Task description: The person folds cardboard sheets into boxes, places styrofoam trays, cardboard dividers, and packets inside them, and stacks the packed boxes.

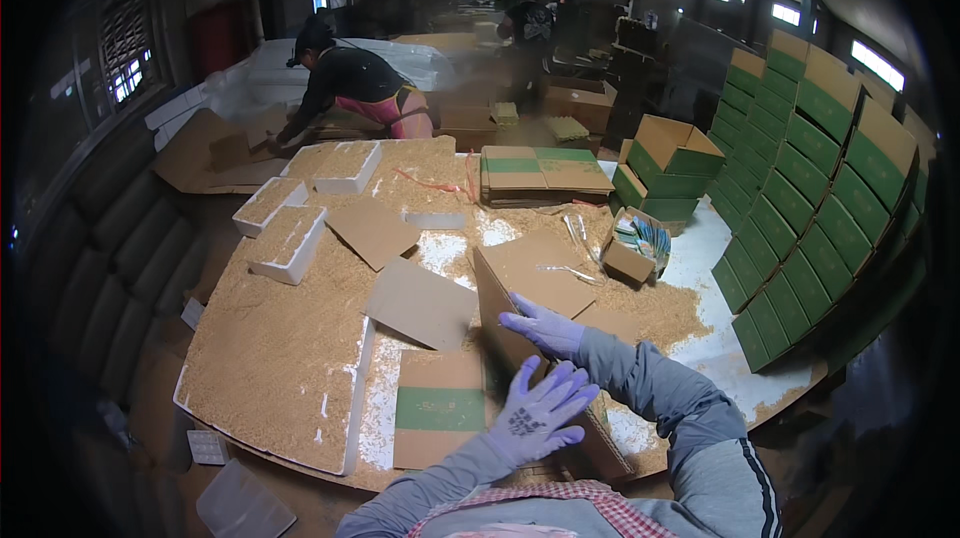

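Observation:
A folded brown corrugated cardboard carton (501, 305) stands tilted on its edge in front of me. My right hand (546, 326), in a pale purple glove, lies against its upper part with thumb and fingers apart. Whether it grips the board cannot be made out. My left hand (536, 414), gloved alike and bearing dark print on its back, is spread over the carton's near part and grasps nothing visible. Left of the carton, a flat box with a green band (439, 409) lies on the table. A plain cardboard sheet (424, 303) lies just beyond it.
Brown granular material (277, 358) covers much of the table, with white foam boxes (289, 245) filled with it at left. A small carton of printed packets (637, 245) sits right. Flattened green-banded boxes (547, 170) lie behind; stacked green cartons (806, 178) rise at right. A person (360, 84) bends over cardboard beyond.

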### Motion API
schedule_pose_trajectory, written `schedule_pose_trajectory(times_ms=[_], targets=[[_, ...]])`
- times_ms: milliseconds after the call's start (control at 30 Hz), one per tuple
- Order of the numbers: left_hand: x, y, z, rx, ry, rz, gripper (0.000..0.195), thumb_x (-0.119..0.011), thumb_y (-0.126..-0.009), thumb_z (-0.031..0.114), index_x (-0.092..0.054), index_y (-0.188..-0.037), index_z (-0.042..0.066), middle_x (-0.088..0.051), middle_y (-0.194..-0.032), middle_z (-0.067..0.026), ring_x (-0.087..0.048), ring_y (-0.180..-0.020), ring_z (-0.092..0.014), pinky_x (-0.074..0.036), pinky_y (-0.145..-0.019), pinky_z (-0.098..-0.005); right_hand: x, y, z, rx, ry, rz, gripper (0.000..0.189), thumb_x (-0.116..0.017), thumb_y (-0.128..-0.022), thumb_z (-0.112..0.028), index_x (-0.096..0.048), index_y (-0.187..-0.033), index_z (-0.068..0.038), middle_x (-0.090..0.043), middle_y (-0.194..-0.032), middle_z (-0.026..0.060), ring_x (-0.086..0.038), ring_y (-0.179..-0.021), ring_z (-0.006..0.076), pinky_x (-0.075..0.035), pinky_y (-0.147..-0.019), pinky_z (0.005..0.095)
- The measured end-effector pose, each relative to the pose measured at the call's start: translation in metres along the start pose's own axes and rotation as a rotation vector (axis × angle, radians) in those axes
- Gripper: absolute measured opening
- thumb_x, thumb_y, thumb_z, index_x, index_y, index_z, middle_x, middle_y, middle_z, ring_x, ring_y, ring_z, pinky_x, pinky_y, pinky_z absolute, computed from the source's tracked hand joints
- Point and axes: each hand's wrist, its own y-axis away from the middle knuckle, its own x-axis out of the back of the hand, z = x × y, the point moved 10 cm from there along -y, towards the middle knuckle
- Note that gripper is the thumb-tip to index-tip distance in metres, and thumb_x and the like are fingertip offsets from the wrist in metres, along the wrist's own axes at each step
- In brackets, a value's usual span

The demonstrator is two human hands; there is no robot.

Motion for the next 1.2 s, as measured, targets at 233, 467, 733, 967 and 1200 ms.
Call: schedule_pose_trajectory(times_ms=[233, 467, 733, 967, 1200], targets=[[0.018, -0.024, -0.008, -0.078, -0.133, 0.198, 0.017, -0.064, -0.077, 0.034, -0.06, -0.082, 0.018, -0.054, -0.085, -0.0007, -0.052, -0.092, -0.022, -0.033, -0.081, -0.0447, 0.133, 0.019, 0.099, 0.088, 0.117, 0.174, 0.064, -0.054, -0.091, -0.032, -0.03, -0.143, -0.004, -0.047, -0.135, 0.0183, -0.049, -0.118, 0.0227, -0.038, -0.101, 0.0335], [-0.051, 0.074, -0.161, 0.035, -0.807, -0.787, 0.018, -0.057, -0.084, 0.032, -0.064, -0.08, 0.016, -0.056, -0.094, -0.0043, -0.048, -0.112, -0.026, -0.021, -0.104, -0.0555, -0.038, 0.083, -0.003, 0.287, 1.079, -0.527, 0.067, -0.042, -0.084, -0.068, -0.053, -0.128, -0.019, -0.062, -0.117, 0.0106, -0.059, -0.105, 0.0335, -0.048, -0.087, 0.0369], [0.031, 0.069, -0.121, 0.52, -0.128, -0.603, 0.072, -0.046, -0.088, 0.055, -0.036, -0.138, 0.005, -0.035, -0.143, -0.0174, -0.029, -0.136, -0.03, -0.01, -0.111, -0.0529, 0.011, 0.088, -0.012, 0.72, 1.046, 0.781, 0.065, -0.075, -0.072, -0.025, -0.047, -0.126, -0.001, -0.055, -0.115, 0.0177, -0.05, -0.11, 0.0356, -0.037, -0.099, 0.0447], [0.041, 0.16, -0.157, 1.033, 1.052, 0.691, 0.053, -0.026, -0.103, 0.025, -0.01, -0.145, -0.002, -0.011, -0.153, -0.0122, -0.01, -0.141, -0.022, -0.009, -0.115, -0.0293, 0.02, 0.108, 0.146, -0.053, -0.257, 0.325, 0.049, -0.062, -0.088, -0.032, -0.052, -0.124, -0.002, -0.06, -0.114, 0.0083, -0.056, -0.106, 0.0194, -0.045, -0.09, 0.0338], [0.041, 0.192, -0.167, 1.067, 0.409, 0.161, 0.064, -0.044, -0.085, 0.005, -0.026, -0.146, 0.016, -0.018, -0.15, -0.0222, -0.016, -0.141, -0.032, -0.024, -0.111, -0.0356, 0.053, 0.031, 0.184, 0.082, 0.462, 0.285, 0.038, -0.053, -0.089, -0.01, -0.052, -0.126, 0.002, -0.053, -0.129, 0.0157, -0.05, -0.12, 0.024, -0.04, -0.1, 0.0339]])
